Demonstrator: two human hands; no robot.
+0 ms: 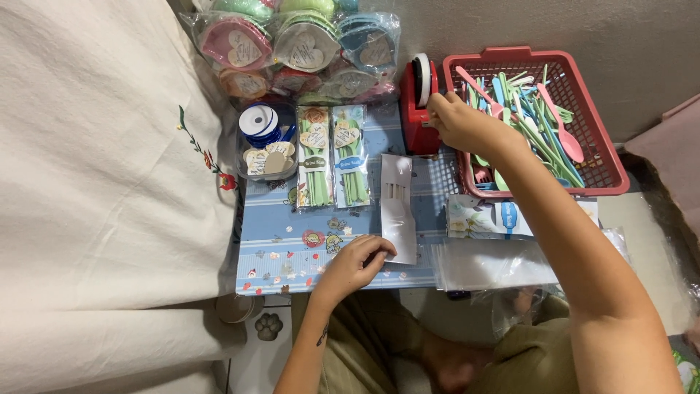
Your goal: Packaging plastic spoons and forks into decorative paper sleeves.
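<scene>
The left hand (355, 264) curls its fingertips onto the lower edge of a slim clear cellophane sleeve (398, 208), pinning it flat on the small blue patterned table (271, 226); the sleeve is glossy, oblong, with pale cutlery inside. The right hand (461, 124), at one o'clock from the left, has thumb and forefinger pinched close at the red tape dispenser (418, 109), a blocky plastic stand with a white roll on top; whether tape is between them cannot be told. At three o'clock of that hand sits a red lattice plastic basket (609, 157) heaped with smooth pastel plastic spoons and forks (536, 120). At ten o'clock of the sleeve lie two finished packs (332, 155) of green cutlery with heart-shaped paper tags, and further that way a clear tub (266, 149) holding a spool of blue ribbon. A slack stack of clear bags (503, 264) lies at three o'clock of the left hand. Cream embroidered cloth (102, 168) covers nine o'clock.
</scene>
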